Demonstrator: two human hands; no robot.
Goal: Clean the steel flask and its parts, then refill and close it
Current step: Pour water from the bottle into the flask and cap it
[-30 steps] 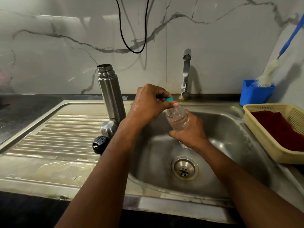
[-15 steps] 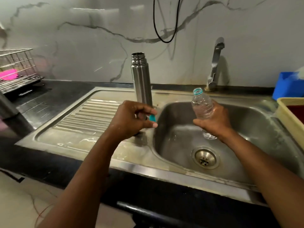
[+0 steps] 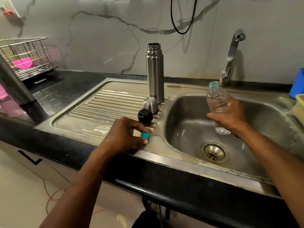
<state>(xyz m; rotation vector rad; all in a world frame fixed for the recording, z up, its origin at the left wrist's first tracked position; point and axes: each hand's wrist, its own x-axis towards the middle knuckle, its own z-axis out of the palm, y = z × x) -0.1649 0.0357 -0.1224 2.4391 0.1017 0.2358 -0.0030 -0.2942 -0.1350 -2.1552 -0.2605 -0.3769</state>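
The steel flask (image 3: 155,74) is standing upright and uncapped on the ribbed draining board (image 3: 105,104), at its far right corner beside the basin's rim. Its steel cup lid (image 3: 150,105) is sitting mouth down just in front of it, touching or nearly touching its base, and the black stopper (image 3: 145,116) is lying just in front of the cup, near the board's front right corner.

The left hand (image 3: 125,135) is hovering low over the front edge of the draining board, just in front of the stopper, with its fingers curled and its thumb and fingertips pinching a small teal bottle cap (image 3: 145,135). Whether the cap is touching the steel surface is hard to tell.

The right hand (image 3: 230,117) is gripping a clear plastic bottle (image 3: 217,106) around its lower half, fingers wrapped round it, holding it nearly upright over the sink basin (image 3: 189,129). The bottle's mouth is open, with a teal ring around the neck.

The drain (image 3: 213,153) is sitting in the basin's floor below the bottle. The tap (image 3: 232,56) is rising behind the basin against the marbled wall. A wire dish rack (image 3: 26,56) holding something pink is standing on the dark counter at the far left, and a blue container (image 3: 298,83) and a yellow basket (image 3: 300,102) are showing at the right edge.
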